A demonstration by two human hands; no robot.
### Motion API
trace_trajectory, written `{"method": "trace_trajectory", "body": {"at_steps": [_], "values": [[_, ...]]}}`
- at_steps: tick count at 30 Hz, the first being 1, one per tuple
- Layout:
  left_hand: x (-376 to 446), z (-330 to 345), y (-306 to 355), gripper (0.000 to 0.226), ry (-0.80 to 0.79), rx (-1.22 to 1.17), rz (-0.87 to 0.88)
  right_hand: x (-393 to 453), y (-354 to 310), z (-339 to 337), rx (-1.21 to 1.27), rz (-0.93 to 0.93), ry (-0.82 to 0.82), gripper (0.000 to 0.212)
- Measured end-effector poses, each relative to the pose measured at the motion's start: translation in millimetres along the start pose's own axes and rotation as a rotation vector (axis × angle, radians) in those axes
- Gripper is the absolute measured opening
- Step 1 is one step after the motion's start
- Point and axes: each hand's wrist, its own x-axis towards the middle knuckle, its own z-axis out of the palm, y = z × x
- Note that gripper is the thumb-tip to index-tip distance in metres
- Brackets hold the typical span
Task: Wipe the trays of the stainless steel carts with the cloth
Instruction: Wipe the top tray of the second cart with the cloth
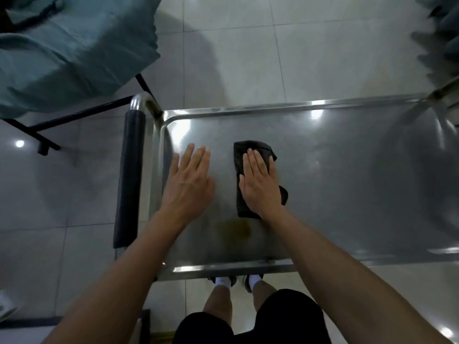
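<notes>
The stainless steel cart tray (323, 175) fills the middle and right of the frame, holding only a folded dark cloth (250, 155) at its centre-left and a yellowish stain (234, 228) near its lower rim. The right hand (260, 184) presses flat on the cloth, fingers straight and together. The left hand (188, 182) lies flat on bare steel just beside it, fingers straight, near the padded cart handle (129, 175) at frame left.
</notes>
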Motion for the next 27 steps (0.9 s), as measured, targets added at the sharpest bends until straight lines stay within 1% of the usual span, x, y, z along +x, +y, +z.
{"method": "trace_trajectory", "body": {"at_steps": [5,14,21,27], "values": [[6.7,14.7,43.2,0.062,-0.059,-0.001,0.034,-12.2,52.6,-4.2,0.017,0.054,0.022,0.062],[8.0,31.0,93.5,0.059,-0.091,-0.017,0.069,-37.3,131.1,-7.9,0.046,0.151,0.066,0.062],[-3.1,39.4,105.3,0.062,-0.105,-0.015,0.089,-66.5,142.6,-9.1,0.036,0.168,0.078,0.061],[-22.2,30.7,75.7,0.060,-0.092,0.016,0.102,-104.7,125.9,-6.1,0.007,0.175,0.085,0.061]]}}
